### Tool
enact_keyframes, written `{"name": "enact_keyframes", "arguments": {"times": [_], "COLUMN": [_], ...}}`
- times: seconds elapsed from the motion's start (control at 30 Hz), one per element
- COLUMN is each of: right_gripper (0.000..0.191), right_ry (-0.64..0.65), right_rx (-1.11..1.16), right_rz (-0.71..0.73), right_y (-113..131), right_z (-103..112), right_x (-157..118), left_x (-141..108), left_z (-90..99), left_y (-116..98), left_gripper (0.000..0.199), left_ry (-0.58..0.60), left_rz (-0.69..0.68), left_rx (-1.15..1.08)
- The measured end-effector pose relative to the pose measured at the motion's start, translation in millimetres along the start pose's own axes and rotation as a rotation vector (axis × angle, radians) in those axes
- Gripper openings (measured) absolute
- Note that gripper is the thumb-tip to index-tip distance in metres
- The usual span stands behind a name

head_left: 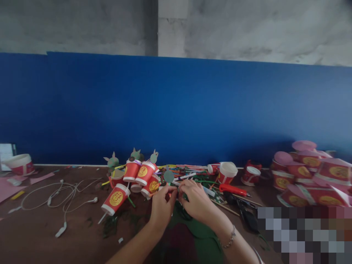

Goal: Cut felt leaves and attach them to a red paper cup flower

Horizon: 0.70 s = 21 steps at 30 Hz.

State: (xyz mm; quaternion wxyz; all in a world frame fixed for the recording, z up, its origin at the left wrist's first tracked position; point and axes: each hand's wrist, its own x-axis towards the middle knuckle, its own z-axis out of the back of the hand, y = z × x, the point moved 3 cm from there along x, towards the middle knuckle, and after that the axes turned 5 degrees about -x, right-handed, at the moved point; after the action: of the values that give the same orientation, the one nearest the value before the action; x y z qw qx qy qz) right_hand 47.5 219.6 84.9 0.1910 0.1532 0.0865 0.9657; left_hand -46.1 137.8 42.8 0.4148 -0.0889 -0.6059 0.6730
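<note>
My left hand [162, 206] is closed in a pinch just below a round grey-green paper cutout [168, 176] with a pointed tip, which stands up from its fingers. My right hand [197, 200], wearing a bracelet [231, 236], is beside it with bent fingers pressed together near the left fingertips. What lies between the right fingers is too small to make out. Under both hands lies dark green material [203, 229]. Left of them, several red paper cups [115, 199] are heaped, some with sticks through them and eared grey-green paper heads [112, 160].
Colourful pipe cleaners [189, 169] lie along the blue partition [176, 110]. A white-rimmed cup [227, 172], a red-handled tool [233, 189] and black scissors [247, 216] are on the right. Pink-trimmed cups [310, 176] pile up at far right. White earphones [62, 229] sprawl at left.
</note>
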Motion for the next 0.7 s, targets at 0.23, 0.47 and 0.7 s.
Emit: {"name": "enact_keyframes", "arguments": {"times": [0.23, 0.47, 0.7], "right_gripper": [0.015, 0.008, 0.007], "right_ry": [-0.027, -0.054, -0.007], "right_rx": [-0.064, -0.032, 0.165], "right_rz": [-0.01, -0.061, -0.048], "right_y": [0.9, -0.4, -2.5], "right_z": [-1.6, 1.1, 1.9], "right_x": [1.2, 4.2, 5.2], "left_x": [-1.1, 0.5, 3.1], "left_z": [-1.1, -1.2, -0.8], "left_y": [0.3, 4.0, 4.8], "left_gripper": [0.022, 0.022, 0.017], "left_ry": [0.002, -0.025, -0.034], "left_rz": [0.015, 0.025, 0.057], "left_rx": [-0.025, -0.123, -0.211]}}
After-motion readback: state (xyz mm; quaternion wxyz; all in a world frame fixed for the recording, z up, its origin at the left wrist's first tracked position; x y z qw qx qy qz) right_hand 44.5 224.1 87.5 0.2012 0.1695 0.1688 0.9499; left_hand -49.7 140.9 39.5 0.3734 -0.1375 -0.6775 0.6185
